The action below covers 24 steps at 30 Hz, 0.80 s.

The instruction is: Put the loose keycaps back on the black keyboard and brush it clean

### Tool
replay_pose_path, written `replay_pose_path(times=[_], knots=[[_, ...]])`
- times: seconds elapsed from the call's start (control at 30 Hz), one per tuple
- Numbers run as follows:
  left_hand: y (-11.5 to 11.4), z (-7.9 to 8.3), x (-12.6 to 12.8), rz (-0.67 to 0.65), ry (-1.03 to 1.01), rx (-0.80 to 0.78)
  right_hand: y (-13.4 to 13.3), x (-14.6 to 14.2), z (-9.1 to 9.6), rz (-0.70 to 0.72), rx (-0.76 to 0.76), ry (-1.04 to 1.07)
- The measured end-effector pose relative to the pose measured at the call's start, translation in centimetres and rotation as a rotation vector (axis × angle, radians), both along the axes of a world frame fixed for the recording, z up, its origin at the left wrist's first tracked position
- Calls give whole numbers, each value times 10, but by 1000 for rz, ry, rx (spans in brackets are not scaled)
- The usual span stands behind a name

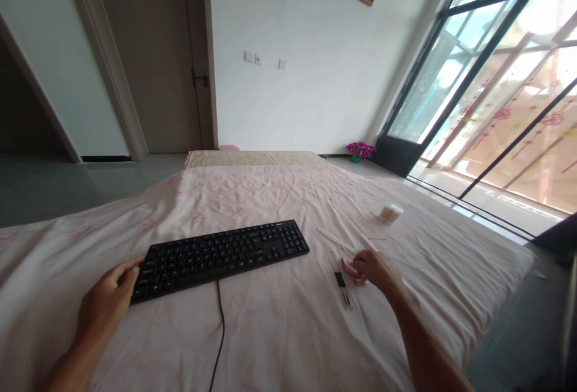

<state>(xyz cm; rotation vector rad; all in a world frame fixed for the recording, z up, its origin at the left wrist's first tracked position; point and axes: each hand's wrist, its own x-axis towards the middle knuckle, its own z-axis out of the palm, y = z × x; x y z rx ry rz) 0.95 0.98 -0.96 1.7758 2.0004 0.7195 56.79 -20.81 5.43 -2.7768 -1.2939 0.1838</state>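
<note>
A black keyboard (pixel 220 257) lies at a slant on the pink sheet, its cable running toward me. My left hand (pixel 108 296) grips its left end, thumb on top and the other fingers mostly hidden. Over to the right, my right hand (pixel 368 264) is closed, fingertips down at the sheet. A slim white stick (pixel 333 238) runs up to those fingertips; whether they hold it I cannot tell. Partly under this hand is a pink object (pixel 350 269) of unclear kind. Just left of that lies a thin tool with a black middle (pixel 340 279) and a metal, two-pronged near end.
A small round tub (pixel 390 214), seemingly of cotton swabs, stands beyond my right hand, with a few thin sticks (pixel 377 238) loose around it. The patterned sheet (pixel 270 332) is wrinkled. Purple flowers (pixel 360 150) stand by the glass door (pixel 451 79).
</note>
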Motion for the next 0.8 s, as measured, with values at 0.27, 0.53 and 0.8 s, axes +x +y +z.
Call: replay_pose_path(times=[0.27, 0.53, 0.8], knots=[[-2, 2, 3, -14, -34, 32, 40, 3, -3, 98, -140, -256], [-4, 5, 3, -18, -56, 38, 51, 1, -11, 190, -193, -280], [-3, 3, 6, -23, -75, 44, 71, -3, 22, 123, 38, -293]])
